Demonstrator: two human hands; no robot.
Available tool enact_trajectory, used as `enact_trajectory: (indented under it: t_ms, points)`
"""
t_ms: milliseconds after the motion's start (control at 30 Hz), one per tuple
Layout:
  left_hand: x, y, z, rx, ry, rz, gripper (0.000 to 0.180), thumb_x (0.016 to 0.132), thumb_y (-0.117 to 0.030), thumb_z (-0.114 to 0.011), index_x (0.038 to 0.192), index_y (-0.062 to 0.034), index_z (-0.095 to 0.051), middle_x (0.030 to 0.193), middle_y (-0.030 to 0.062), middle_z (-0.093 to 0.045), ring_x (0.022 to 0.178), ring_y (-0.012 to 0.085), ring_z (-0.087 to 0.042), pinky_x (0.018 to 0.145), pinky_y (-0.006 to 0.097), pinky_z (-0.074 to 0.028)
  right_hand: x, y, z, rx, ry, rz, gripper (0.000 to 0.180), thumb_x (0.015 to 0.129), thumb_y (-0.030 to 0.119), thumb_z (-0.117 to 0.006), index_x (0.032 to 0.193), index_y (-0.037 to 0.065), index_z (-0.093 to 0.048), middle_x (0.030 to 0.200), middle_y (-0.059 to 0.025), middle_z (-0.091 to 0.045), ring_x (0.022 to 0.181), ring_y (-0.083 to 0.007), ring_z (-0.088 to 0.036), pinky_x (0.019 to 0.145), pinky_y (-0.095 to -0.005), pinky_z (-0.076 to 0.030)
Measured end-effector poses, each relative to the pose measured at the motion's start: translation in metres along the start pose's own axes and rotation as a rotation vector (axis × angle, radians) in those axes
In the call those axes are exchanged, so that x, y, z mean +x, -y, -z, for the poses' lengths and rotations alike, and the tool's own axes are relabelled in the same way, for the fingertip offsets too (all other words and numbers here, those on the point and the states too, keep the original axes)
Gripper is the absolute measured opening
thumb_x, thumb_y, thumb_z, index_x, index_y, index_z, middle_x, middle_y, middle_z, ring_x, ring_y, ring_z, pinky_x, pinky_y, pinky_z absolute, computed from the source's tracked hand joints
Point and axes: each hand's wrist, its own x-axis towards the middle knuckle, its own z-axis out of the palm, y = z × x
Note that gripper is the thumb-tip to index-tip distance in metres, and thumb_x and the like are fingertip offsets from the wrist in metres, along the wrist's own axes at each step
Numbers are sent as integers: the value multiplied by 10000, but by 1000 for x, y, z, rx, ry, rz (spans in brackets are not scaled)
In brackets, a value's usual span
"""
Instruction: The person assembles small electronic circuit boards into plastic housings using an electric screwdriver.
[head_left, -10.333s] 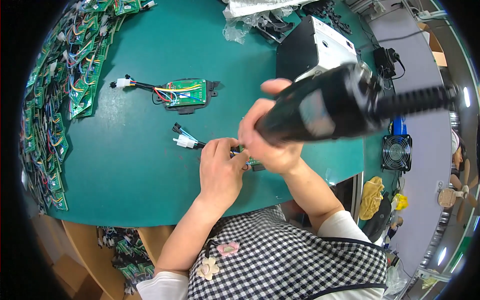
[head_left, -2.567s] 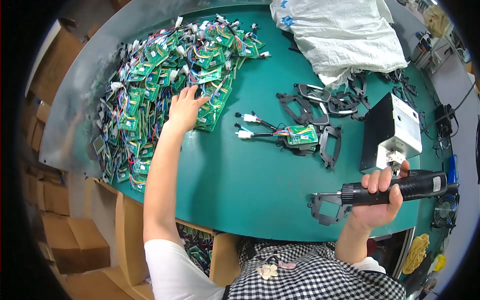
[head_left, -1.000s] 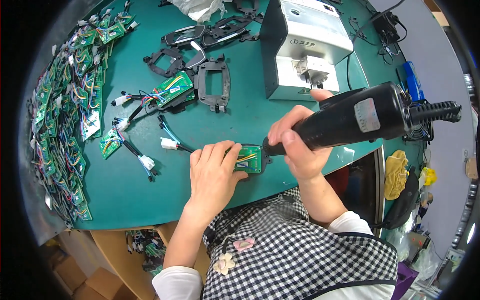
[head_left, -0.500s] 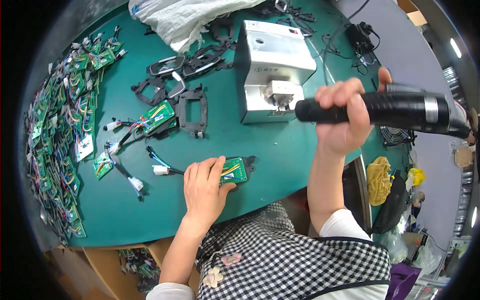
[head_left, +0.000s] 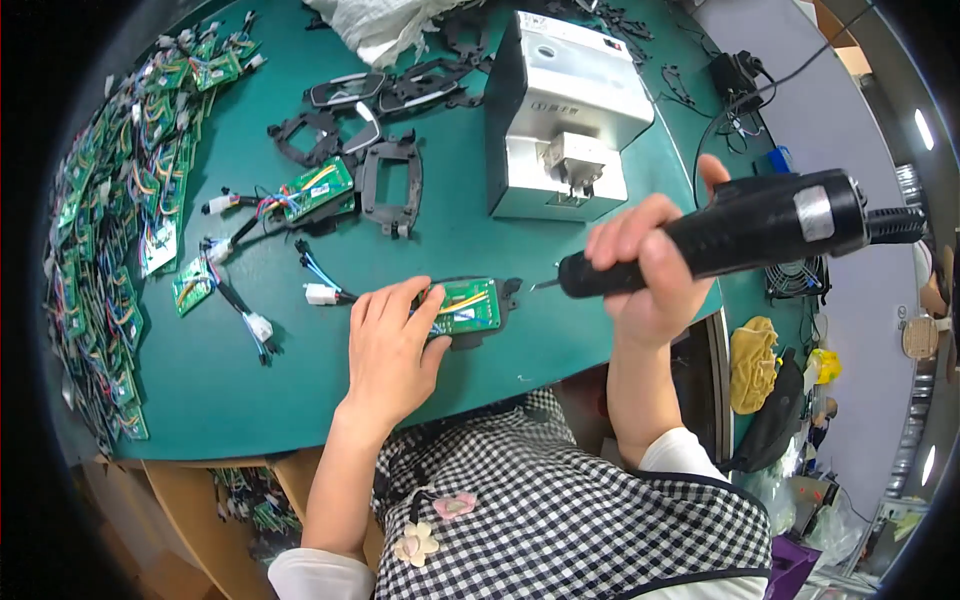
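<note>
My left hand (head_left: 388, 345) lies across the left end of a green circuit board (head_left: 470, 304), holding it down on the table. The index finger is over the board and the thumb by its near edge. Under the board a black plastic bracket (head_left: 512, 297) shows at the right end. White-plugged wires (head_left: 321, 293) stick out left of my fingers. My right hand (head_left: 652, 262) is wrapped round a black electric screwdriver (head_left: 740, 235), held in the air nearly level. Its thin bit (head_left: 544, 285) points left, a short way from the bracket's right end.
A silver box-shaped machine (head_left: 570, 90) stands beyond my right hand. Wired circuit boards are heaped (head_left: 130, 215) along the left edge. Black plastic frames (head_left: 393, 188) and another board (head_left: 318, 190) lie toward the middle. A yellow cloth (head_left: 752, 365) is at the right.
The screwdriver has come down and left, and its bit now shows near the bracket. My left hand stays on the board. The whole view has shifted slightly.
</note>
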Motion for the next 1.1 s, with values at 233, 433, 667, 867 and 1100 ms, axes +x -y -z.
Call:
enact_trajectory:
  t_ms: [233, 433, 667, 867, 1100]
  points:
    - [-5, 4, -9, 11, -47, 11, 482, 615, -69, -719, 1074, -40, -576, 1107, 105, -538, 1005, 286, -492, 876, 394, -352, -38, -17, -7, -157, 66, -154, 726, 762, 52, -575, 1336, 15, -134, 628, -95, -499, 531, -191, -516, 546, -340, -467]
    - [-1, 1, -7, -30, -41, 34, 475, 601, -71, -726, 1054, -44, -586, 1089, 98, -538, 958, 277, -496, 849, 390, -352, -36, -22, -7, -187, 141, -206, 700, 749, 16, -571, 1311, -12, -156, 641, -106, -511, 539, -191, -522, 562, -329, -470]
    - [-2, 2, -6, -46, -34, 69, 477, 596, -77, -730, 1050, -50, -587, 1071, 94, -536, 941, 274, -495, 846, 392, -349, -28, -27, -13, -98, 322, -331, 628, 689, -62, -577, 1235, -52, -269, 671, -83, -539, 551, -137, -520, 521, -248, -417]
    - [-2, 2, -6, -49, -50, 46, 479, 591, -73, -732, 1046, -49, -588, 1071, 91, -537, 943, 274, -494, 848, 393, -349, -22, -21, -11, -43, 262, -261, 634, 657, -91, -571, 1225, -95, -289, 662, -76, -556, 525, -94, -505, 475, -192, -378]
    - [-2, 1, -8, -48, -47, 62, 471, 590, -73, -733, 1039, -48, -592, 1073, 91, -539, 955, 272, -493, 861, 393, -348, -28, -24, -13, -82, 259, -294, 580, 661, -77, -581, 1188, -86, -338, 678, -56, -560, 551, -79, -505, 522, -202, -398]
